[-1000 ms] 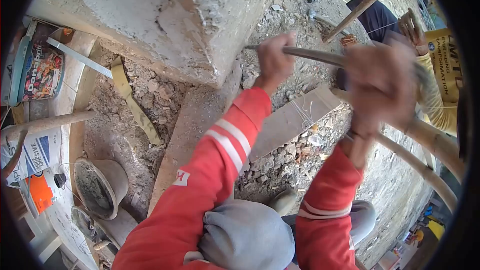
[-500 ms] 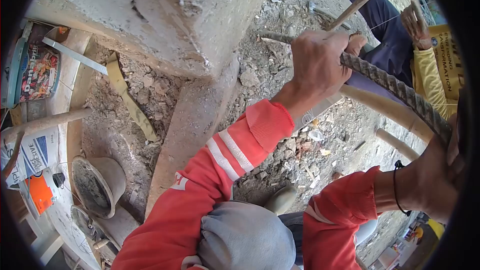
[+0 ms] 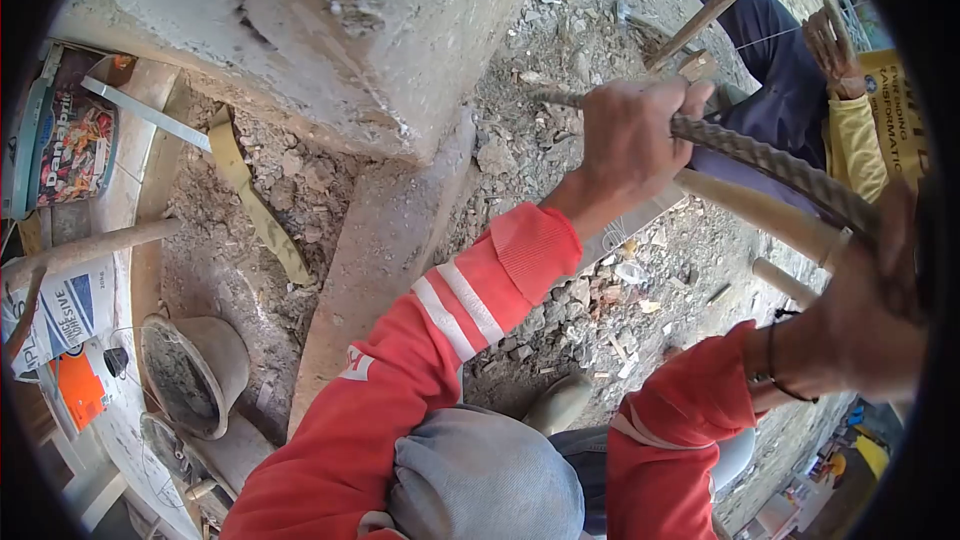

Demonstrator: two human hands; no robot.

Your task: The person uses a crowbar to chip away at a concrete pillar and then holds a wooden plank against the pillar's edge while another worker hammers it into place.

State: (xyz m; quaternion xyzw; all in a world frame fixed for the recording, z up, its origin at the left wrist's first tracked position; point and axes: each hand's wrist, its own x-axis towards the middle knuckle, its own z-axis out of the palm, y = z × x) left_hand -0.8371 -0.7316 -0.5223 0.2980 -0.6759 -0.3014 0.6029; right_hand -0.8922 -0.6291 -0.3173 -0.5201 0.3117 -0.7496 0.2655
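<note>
A thick ribbed steel bar (image 3: 765,155) slants across the upper right, in the grip of both my hands. My left hand (image 3: 632,140) is wrapped round it toward its far end, fingers closed. My right hand (image 3: 850,325), with a black band at the wrist, is closed near the bar's other end at the right border; dark view edges and blur hide part of its fingers. The bar's far tip (image 3: 555,97) is over rubble-strewn ground beside the concrete block. Just below the bar lies a wooden pole (image 3: 760,210).
A rough concrete block (image 3: 400,50) fills the upper left. At left are a picture-printed bucket (image 3: 75,150), a mortar bucket (image 3: 195,370), an adhesive bag (image 3: 65,310) and a flat strip (image 3: 255,200). A co-worker's yellow sleeve (image 3: 858,145) and dark trousers (image 3: 780,100) appear at upper right.
My right hand and the bar's near end have moved up in the view. The far tip has shifted slightly down and right. My left hand keeps its hold.
</note>
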